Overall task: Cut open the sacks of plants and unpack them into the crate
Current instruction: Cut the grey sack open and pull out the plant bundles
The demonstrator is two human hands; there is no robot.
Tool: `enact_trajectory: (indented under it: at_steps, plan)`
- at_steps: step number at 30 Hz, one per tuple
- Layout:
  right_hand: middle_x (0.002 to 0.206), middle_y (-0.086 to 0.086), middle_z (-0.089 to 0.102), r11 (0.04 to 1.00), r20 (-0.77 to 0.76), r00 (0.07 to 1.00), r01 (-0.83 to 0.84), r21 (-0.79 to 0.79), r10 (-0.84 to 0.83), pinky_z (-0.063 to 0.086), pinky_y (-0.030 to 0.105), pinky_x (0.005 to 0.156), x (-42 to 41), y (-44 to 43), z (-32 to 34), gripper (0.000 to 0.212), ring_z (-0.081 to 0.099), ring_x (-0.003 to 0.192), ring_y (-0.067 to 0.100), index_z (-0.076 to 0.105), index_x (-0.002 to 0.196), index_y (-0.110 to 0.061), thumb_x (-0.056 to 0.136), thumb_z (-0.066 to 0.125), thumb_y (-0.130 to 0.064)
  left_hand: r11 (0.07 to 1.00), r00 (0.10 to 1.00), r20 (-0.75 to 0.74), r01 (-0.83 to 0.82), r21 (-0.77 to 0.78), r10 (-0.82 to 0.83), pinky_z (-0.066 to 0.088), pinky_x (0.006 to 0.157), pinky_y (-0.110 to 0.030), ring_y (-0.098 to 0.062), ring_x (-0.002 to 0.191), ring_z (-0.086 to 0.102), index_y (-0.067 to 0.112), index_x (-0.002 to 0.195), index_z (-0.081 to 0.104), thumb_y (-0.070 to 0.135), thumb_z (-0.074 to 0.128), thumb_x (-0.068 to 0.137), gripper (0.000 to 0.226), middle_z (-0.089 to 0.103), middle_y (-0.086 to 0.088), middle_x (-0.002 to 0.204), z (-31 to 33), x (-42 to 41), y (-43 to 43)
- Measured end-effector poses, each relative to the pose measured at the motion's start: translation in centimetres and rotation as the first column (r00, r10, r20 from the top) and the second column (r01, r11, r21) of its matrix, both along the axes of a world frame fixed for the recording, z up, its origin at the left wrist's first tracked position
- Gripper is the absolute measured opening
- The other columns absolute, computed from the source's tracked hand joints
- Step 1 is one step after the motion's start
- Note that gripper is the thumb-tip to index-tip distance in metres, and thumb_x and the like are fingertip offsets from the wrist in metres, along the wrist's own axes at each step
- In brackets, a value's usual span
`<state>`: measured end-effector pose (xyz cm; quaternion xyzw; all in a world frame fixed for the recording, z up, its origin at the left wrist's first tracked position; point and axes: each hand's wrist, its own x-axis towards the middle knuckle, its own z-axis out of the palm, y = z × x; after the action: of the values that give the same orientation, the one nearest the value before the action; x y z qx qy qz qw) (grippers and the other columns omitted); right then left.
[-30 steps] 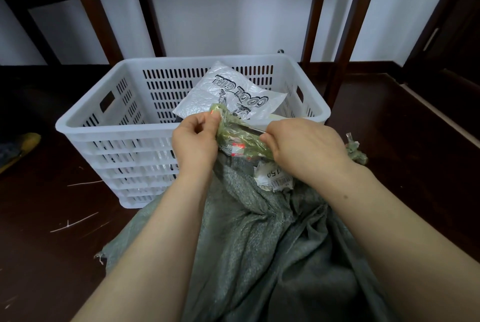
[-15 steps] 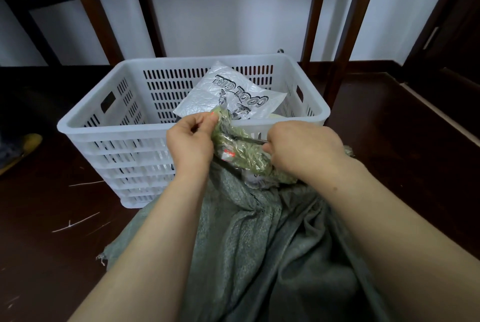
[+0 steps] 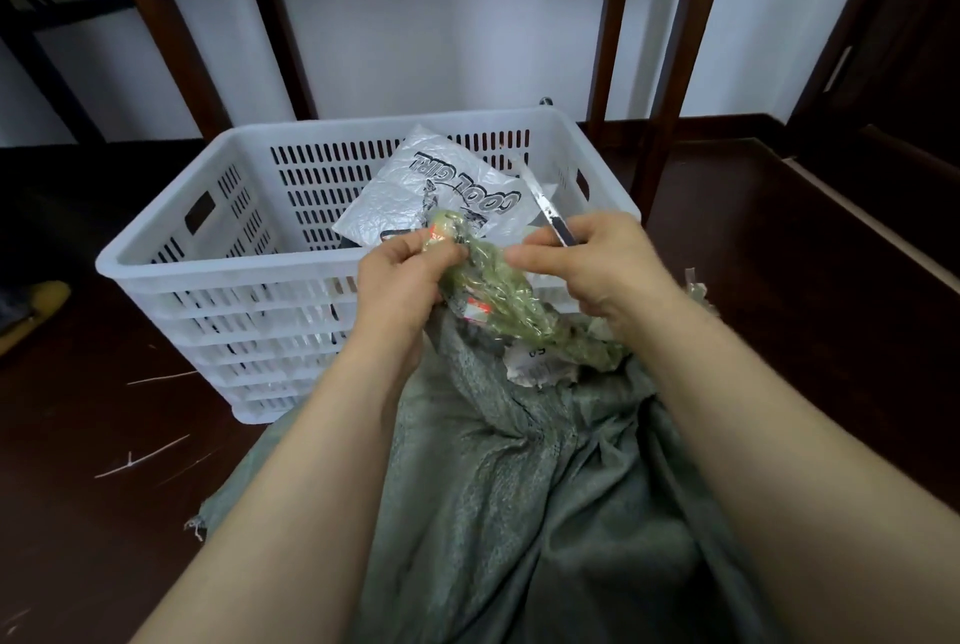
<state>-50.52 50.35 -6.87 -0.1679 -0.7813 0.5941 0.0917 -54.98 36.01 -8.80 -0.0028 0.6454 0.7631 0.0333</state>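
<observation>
Green woven sack (image 3: 519,513) is lying on the dark floor (image 3: 93,529) just in front of the white slotted crate (image 3: 171,259), its tape-wrapped neck (image 3: 498,295) rising between both hands. Left hand (image 3: 400,285) is gripping the neck's top. Right hand (image 3: 597,264) is curling around a metal blade (image 3: 545,207) that is pointing up over the crate, where a printed plastic bag (image 3: 415,196) is lying.

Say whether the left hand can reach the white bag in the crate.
Probably yes: the white bag lies past the left hand, nothing between, though its grip holds the sack neck.
</observation>
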Motion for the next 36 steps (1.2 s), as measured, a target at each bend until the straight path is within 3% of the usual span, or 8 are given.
enact_trajectory:
  at_steps: [5, 8, 11, 21, 26, 29, 31, 36]
  plan:
    - [0.084, 0.010, 0.073, 1.000, -0.004, 1.000, -0.011, -0.028, 0.011, 0.057, 0.040, 0.082, -1.2, -1.5, -1.8, 0.024, 0.070, 0.082, 0.027, 0.070, 0.085, -0.008, 0.068, 0.085, -0.015, 0.993, 0.994, 0.009, 0.113, 0.044, -0.113, 0.038, 0.038, -0.011, 0.000, 0.040, 0.053, 0.004, 0.077, 0.063, 0.000, 0.067, 0.081, 0.008, 0.064, 0.006, 0.051, 0.0, 0.6, -0.1]
    - [0.062, 0.000, 0.069, 0.993, 0.009, 0.999, -0.047, -0.111, 0.049, 0.056, 0.024, 0.056, -1.1, -1.3, -1.7, 0.007, 0.066, 0.056, 0.011, 0.071, 0.083, -0.009, 0.078, 0.076, -0.009, 0.993, 0.993, 0.007, 0.116, -0.008, -0.116, 0.040, 0.040, -0.010, 0.001, 0.040, 0.055, -0.001, 0.088, 0.064, -0.006, 0.071, 0.075, 0.015, 0.065, 0.004, 0.056, -0.2, 0.6, -0.7]
    - [0.046, -0.006, 0.049, 0.993, 0.079, 0.997, -0.016, -0.114, 0.025, 0.027, 0.014, 0.029, -0.6, -0.6, -0.9, 0.005, 0.035, 0.026, -0.001, 0.067, 0.081, -0.008, 0.082, 0.072, -0.009, 0.985, 0.995, -0.001, 0.102, -0.140, -0.104, 0.040, 0.040, -0.011, 0.002, 0.039, 0.053, 0.000, 0.095, 0.063, -0.015, 0.065, 0.075, 0.025, 0.061, -0.002, 0.065, -0.4, 0.3, -1.0]
    - [0.048, 0.000, 0.034, 0.959, 0.141, 0.986, -0.043, -0.280, 0.085, 0.015, 0.012, 0.031, -1.0, 1.4, -1.1, 0.017, 0.019, 0.030, 0.006, 0.059, 0.096, -0.005, 0.082, 0.067, -0.006, 0.912, 0.925, 0.040, 0.378, -0.161, -0.377, 0.050, 0.075, -0.032, -0.022, 0.081, 0.063, 0.005, 0.110, 0.061, -0.019, 0.056, 0.077, 0.042, 0.066, -0.016, 0.100, -0.9, -1.0, -2.5]
    - [0.061, -0.001, 0.044, 0.945, 0.118, 0.980, -0.116, -0.305, 0.159, 0.017, 0.014, 0.035, -0.8, 1.2, -0.7, 0.016, 0.032, 0.038, 0.007, 0.054, 0.077, -0.012, 0.082, 0.061, -0.026, 0.938, 0.966, 0.031, 0.256, -0.235, -0.256, 0.047, 0.051, -0.017, -0.008, 0.058, 0.060, 0.003, 0.098, 0.064, 0.006, 0.073, 0.078, 0.022, 0.068, -0.003, 0.080, -0.3, -0.5, -1.7]
    - [0.069, -0.010, 0.055, 0.973, 0.217, 0.952, -0.227, 0.039, 0.214, 0.033, 0.016, 0.037, -0.1, 0.6, -0.2, 0.047, 0.049, 0.052, 0.005, 0.063, 0.089, -0.017, 0.062, 0.081, -0.051, 0.962, 0.984, 0.043, 0.178, -0.207, -0.173, 0.042, 0.042, -0.013, -0.004, 0.045, 0.059, 0.002, 0.094, 0.064, 0.007, 0.073, 0.079, 0.018, 0.067, -0.004, 0.072, -0.1, -0.5, -1.5]
    - [0.064, -0.010, 0.058, 0.963, 0.217, 0.956, -0.229, 0.141, 0.196, 0.036, 0.010, 0.037, 0.2, 0.4, -0.2, 0.036, 0.055, 0.049, 0.000, 0.062, 0.082, -0.017, 0.062, 0.087, -0.035, 0.961, 0.982, 0.064, 0.189, -0.202, -0.180, 0.044, 0.043, -0.015, -0.007, 0.047, 0.061, 0.002, 0.094, 0.064, 0.003, 0.074, 0.076, 0.020, 0.068, -0.005, 0.073, -0.2, -0.5, -1.4]
    - [0.061, -0.003, 0.058, 0.999, 0.159, 0.987, -0.017, -0.029, 0.022, 0.032, 0.019, 0.042, -0.1, 1.6, -1.0, 0.028, 0.047, 0.048, 0.006, 0.061, 0.076, -0.016, 0.063, 0.086, -0.010, 0.931, 0.969, 0.111, 0.243, -0.273, -0.221, 0.055, 0.064, -0.032, -0.020, 0.069, 0.062, -0.001, 0.107, 0.061, -0.016, 0.066, 0.071, 0.040, 0.064, -0.010, 0.086, -0.1, -0.2, -1.8]
